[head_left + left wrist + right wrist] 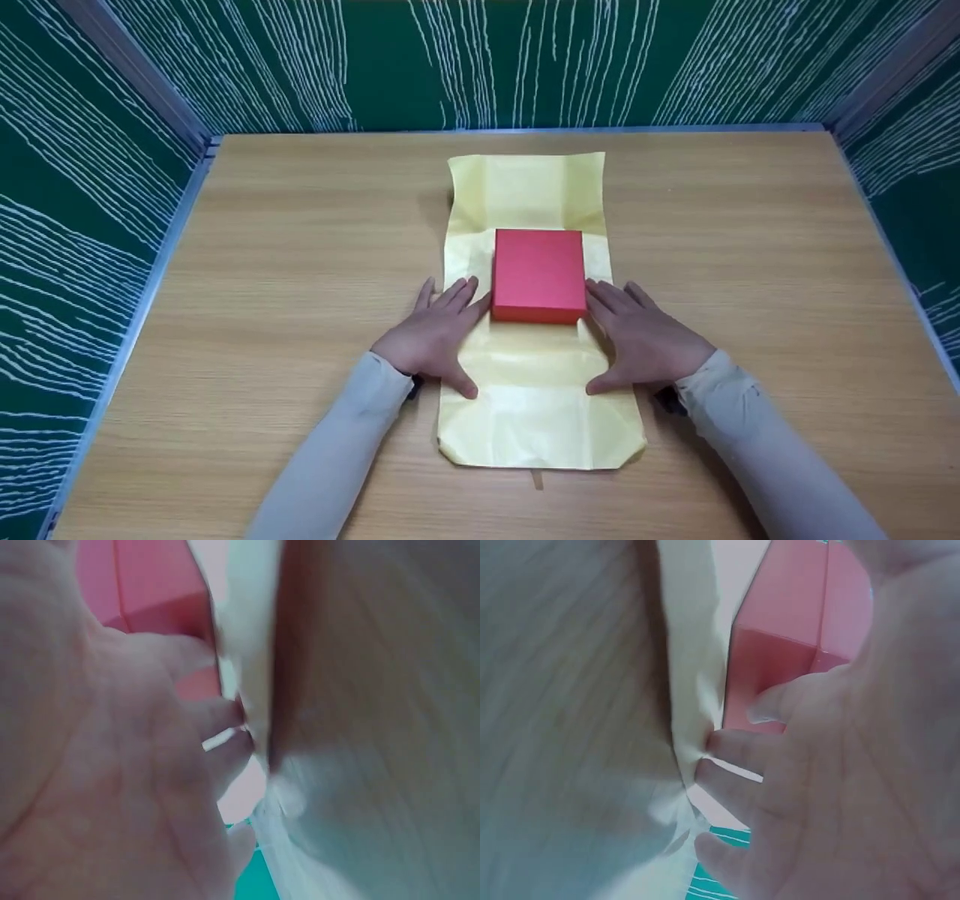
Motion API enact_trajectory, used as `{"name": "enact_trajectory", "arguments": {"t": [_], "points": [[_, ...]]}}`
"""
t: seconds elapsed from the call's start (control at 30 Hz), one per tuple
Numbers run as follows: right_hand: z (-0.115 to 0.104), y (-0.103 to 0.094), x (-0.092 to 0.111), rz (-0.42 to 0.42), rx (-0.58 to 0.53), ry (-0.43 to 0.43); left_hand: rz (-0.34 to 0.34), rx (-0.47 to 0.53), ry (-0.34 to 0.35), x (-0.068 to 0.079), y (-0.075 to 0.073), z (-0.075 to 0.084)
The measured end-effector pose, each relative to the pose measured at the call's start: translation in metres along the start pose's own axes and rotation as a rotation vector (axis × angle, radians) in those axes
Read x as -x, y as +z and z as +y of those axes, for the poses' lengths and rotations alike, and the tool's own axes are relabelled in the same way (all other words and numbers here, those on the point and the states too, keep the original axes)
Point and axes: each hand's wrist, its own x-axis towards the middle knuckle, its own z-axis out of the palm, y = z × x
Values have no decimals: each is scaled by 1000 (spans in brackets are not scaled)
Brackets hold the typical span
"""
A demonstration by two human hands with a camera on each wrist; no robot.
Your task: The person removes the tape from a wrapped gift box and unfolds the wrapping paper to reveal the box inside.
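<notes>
A square red box (538, 274) lies on a long creased sheet of pale yellow paper (540, 427), a little above its middle in the head view. My left hand (435, 334) is spread flat at the box's left side, index fingertip at its lower left edge and thumb over the paper. On the other side my right hand (649, 337) mirrors it, its fingertips at the box's right edge. Both wrist views show extended fingers pressing near the paper's edge, with the red box (161, 585) beyond the left palm and its red side (776, 660) beyond the right.
The paper's far end curls up from the wooden table (315, 225). A small brown strip (537, 480) sticks out under its near edge. Green panels (390, 67) with white wavy lines stand around the table, with blue tape (517, 129) along the border.
</notes>
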Motion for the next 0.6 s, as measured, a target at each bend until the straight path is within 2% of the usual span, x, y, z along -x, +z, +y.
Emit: {"name": "enact_trajectory", "arguments": {"t": [0.13, 0.33, 0.5, 0.57, 0.6], "points": [[1, -1, -2, 2, -9, 5, 23, 52, 5, -2, 1, -2], [4, -3, -7, 49, -50, -10, 130, 55, -38, -4, 1, 8], [5, -7, -13, 47, -111, 10, 134, 57, -80, 1, -9, 17], [8, -12, -10, 73, -149, 9, 136, 80, -101, 4, -15, 16], [10, -15, -8, 104, -158, 9, 159, 95, -113, 6, -18, 15]]}}
